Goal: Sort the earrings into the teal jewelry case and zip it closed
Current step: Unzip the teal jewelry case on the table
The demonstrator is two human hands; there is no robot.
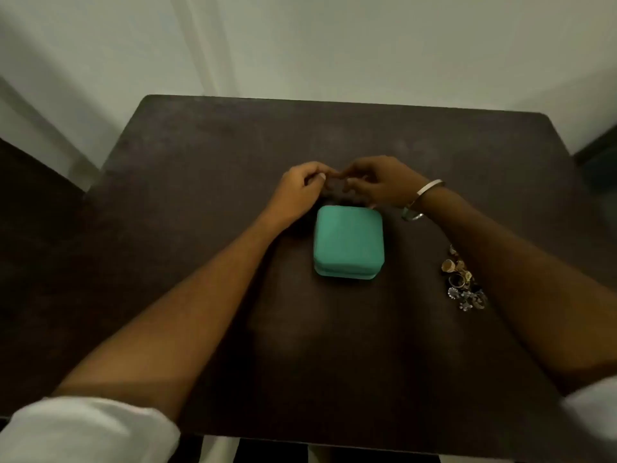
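Observation:
The teal jewelry case [348,240] lies with its lid down in the middle of the dark table [200,162]. A small heap of earrings [462,284] lies to its right, next to my right forearm. Both hands are just beyond the case's far edge, fingertips meeting. The fingers of my left hand [300,187] are curled, thumb toward the right hand. My right hand [384,183], with bangles on its wrist, also has curled fingers. Whether the fingertips pinch anything small is too dark to make out.
The table's far edge meets a pale wall. Dark floor or furniture lies to the left of the table. My white sleeves show at the bottom corners.

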